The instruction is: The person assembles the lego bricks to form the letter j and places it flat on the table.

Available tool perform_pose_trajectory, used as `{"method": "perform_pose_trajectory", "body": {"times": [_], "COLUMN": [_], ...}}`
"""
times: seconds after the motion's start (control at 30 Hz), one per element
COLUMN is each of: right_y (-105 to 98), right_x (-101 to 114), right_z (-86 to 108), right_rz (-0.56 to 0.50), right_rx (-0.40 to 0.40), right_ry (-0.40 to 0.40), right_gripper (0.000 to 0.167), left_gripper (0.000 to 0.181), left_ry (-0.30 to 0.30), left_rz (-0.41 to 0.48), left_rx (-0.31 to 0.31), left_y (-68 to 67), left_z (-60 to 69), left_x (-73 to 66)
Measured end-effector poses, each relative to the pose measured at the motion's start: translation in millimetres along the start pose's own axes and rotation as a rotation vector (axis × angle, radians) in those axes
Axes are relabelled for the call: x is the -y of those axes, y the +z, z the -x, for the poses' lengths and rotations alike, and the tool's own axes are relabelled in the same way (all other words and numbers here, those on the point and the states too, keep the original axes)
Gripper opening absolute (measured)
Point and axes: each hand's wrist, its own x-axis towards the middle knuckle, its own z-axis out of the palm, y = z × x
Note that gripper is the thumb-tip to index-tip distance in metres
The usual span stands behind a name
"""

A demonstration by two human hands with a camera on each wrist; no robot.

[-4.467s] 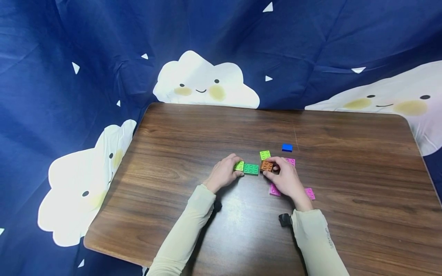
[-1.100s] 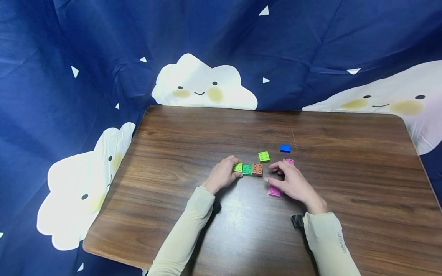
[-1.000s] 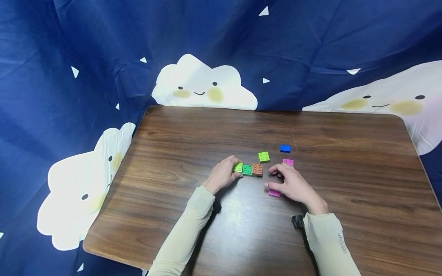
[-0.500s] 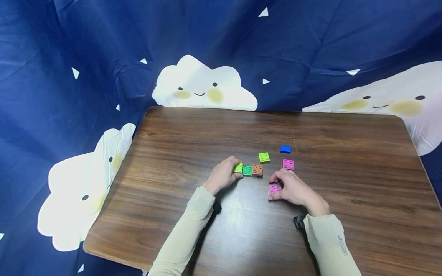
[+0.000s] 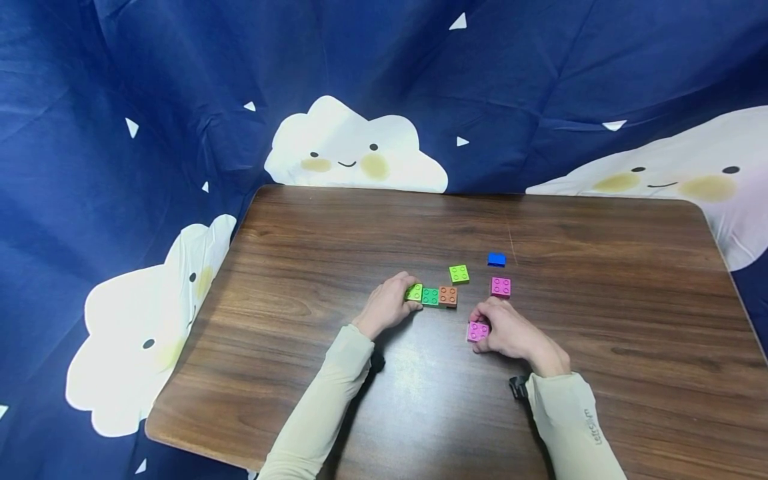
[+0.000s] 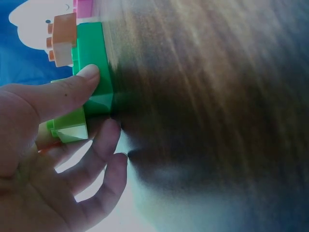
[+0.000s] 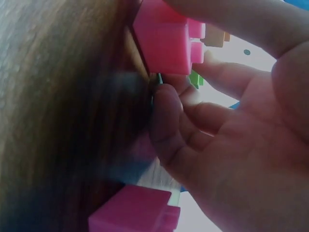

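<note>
My left hand (image 5: 387, 303) holds one end of a long green toy building brick (image 6: 91, 48) between thumb and fingers. On that green brick sit a lime brick (image 5: 414, 292) at the hand's end and an orange-brown brick (image 5: 447, 295) at the other, with green studs between them. My right hand (image 5: 510, 330) pinches a pink brick (image 5: 478, 331), thumb on the near side and fingers on the far side. Whether this brick touches the table cannot be told. A second pink brick (image 5: 501, 287) lies just beyond the right hand.
Behind lie a loose lime brick (image 5: 459, 274) and a blue brick (image 5: 497, 259). Another pink brick (image 7: 131, 209) shows low in the right wrist view, hidden in the head view. The wooden table (image 5: 336, 233) meets a blue cloud-patterned curtain (image 5: 192, 60) at its far edge.
The orange-brown brick, earlier in my right hand, now sits on the green brick. The right hand has let it go, drawn back toward me and taken hold of a pink brick. The left hand stayed.
</note>
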Motion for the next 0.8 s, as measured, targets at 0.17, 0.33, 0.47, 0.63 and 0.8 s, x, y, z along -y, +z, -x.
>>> {"method": "perform_pose_trajectory", "body": {"times": [0.17,0.33,0.47,0.63,0.8], "right_y": [0.2,0.4,0.3,-0.7,-1.3], "right_x": [1.1,0.6,-0.2,-1.3,-2.4], "right_z": [0.5,0.5,-0.1,-1.6,-3.7], "right_rz": [0.003,0.001,-0.004,-0.025,-0.046], "right_rx": [0.015,0.010,-0.005,-0.020,-0.071], "right_ry": [0.020,0.014,-0.002,-0.018,-0.019], "right_gripper": [0.039,0.035,0.034,0.034,0.035], "left_gripper": [0.037,0.037,0.037,0.037,0.037], "left_ry": [0.003,0.004,0.006,0.002,-0.003], "left_rz": [-0.003,-0.001,0.002,0.000,0.004], "left_rx": [-0.003,-0.005,-0.007,-0.004,-0.003], "left_y": [0.6,0.2,0.1,0.6,0.5], "left_z": [-0.1,0.2,0.3,0.2,0.0], "left_x": [0.2,0.0,0.2,0.5,0.1]}}
